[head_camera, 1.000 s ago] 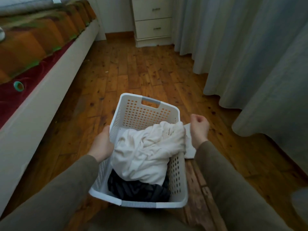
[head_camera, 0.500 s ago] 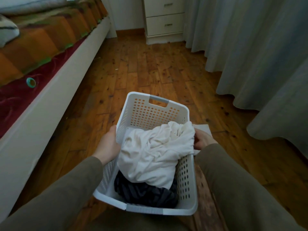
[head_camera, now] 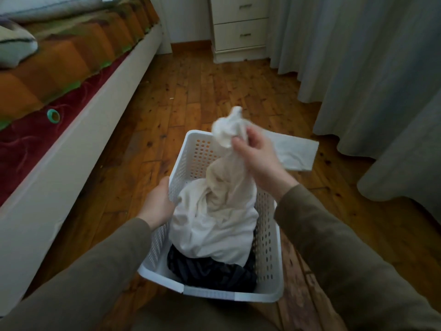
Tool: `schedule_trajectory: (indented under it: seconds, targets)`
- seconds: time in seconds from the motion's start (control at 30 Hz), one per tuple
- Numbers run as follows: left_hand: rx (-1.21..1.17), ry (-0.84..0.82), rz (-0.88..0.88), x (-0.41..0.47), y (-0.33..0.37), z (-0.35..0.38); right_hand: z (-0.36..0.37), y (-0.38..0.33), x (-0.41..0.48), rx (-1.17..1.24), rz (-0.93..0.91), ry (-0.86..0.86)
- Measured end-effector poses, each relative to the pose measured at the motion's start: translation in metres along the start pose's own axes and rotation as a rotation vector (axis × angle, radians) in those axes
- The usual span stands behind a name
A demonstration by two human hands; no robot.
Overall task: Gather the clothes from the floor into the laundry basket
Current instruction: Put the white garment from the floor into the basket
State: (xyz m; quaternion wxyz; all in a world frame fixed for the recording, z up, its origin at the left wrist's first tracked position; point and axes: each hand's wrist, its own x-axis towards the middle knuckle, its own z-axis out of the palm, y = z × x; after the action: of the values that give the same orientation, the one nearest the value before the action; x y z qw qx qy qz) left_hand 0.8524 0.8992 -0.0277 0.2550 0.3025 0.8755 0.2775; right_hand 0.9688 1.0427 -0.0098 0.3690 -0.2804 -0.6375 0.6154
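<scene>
A white perforated laundry basket (head_camera: 268, 237) stands on the wooden floor in front of me. Inside it lies a cream garment (head_camera: 214, 218) on top of a dark striped one (head_camera: 210, 273). My right hand (head_camera: 257, 158) is raised over the basket's far end and grips a bunched part of the cream garment, pulling it upward. My left hand (head_camera: 157, 206) holds the basket's left rim. A flat white cloth (head_camera: 293, 151) lies on the floor just right of the basket, partly hidden behind my right hand.
A bed (head_camera: 59, 130) with a white frame and orange-red cover runs along the left. A white drawer unit (head_camera: 241, 27) stands at the back wall. Grey curtains (head_camera: 372, 68) hang down to the floor on the right.
My right hand has come up from the basket's right side, taken hold of the cream garment and lifted its end above the basket. My left hand stays on the left rim.
</scene>
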Motion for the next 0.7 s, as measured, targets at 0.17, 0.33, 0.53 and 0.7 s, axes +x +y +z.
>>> schedule_trajectory:
  seconds: [0.17,0.33,0.53,0.7]
  targets:
    - [0.024,0.012,0.013,0.000,-0.006,-0.003,0.034,0.041,-0.033,-0.639,0.067,-0.444]
    - [0.035,0.011,-0.008,0.001,-0.009,-0.003,0.042,0.070,-0.071,-0.972,0.085,-0.897]
    - [0.022,0.009,0.003,-0.001,-0.007,0.000,0.022,0.058,-0.062,-0.814,0.151,-0.705]
    - [0.020,0.008,0.005,0.001,-0.011,0.000,-0.038,0.084,-0.011,-0.852,0.248,0.191]
